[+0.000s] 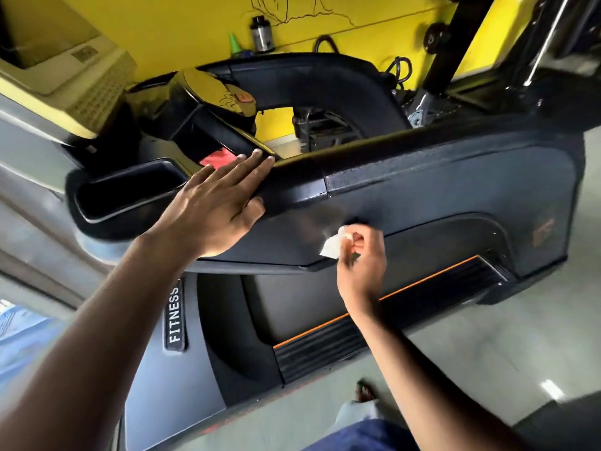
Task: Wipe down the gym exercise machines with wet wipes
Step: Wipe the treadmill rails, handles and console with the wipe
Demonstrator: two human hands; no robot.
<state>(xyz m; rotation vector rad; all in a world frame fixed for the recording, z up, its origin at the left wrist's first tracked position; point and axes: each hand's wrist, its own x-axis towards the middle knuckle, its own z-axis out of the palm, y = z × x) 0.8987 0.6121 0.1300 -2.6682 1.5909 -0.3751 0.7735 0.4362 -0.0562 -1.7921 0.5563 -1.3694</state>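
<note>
My left hand (213, 206) lies flat on the dark side panel (439, 196) of the treadmill, its fingers (250, 164) straight and released, reaching over the top edge of the handrail (357, 148) with the thumb pressed against the panel face below. My right hand (361, 255) is lower and to the right, its fingers curled and pinching a small crumpled white wet wipe (331, 245), which sits against the panel just beneath a hazy, smeared patch (322, 216) on the surface. The wipe pokes out to the left of my knuckles, between my two hands. Just beyond my left fingertips a red cloth (216, 157) lies in a recess of the console, and to the left of that is an open black cup holder (126, 190). Below the panel I see the treadmill's side rail with an orange stripe (374, 307) and a badge reading FITNESS (175, 315). Behind the machine is a yellow wall (179, 27), with a dark bottle (261, 34) and a green cone (234, 43) standing near it. My foot (366, 392) rests on the pale floor (487, 336) beside the machine.
</note>
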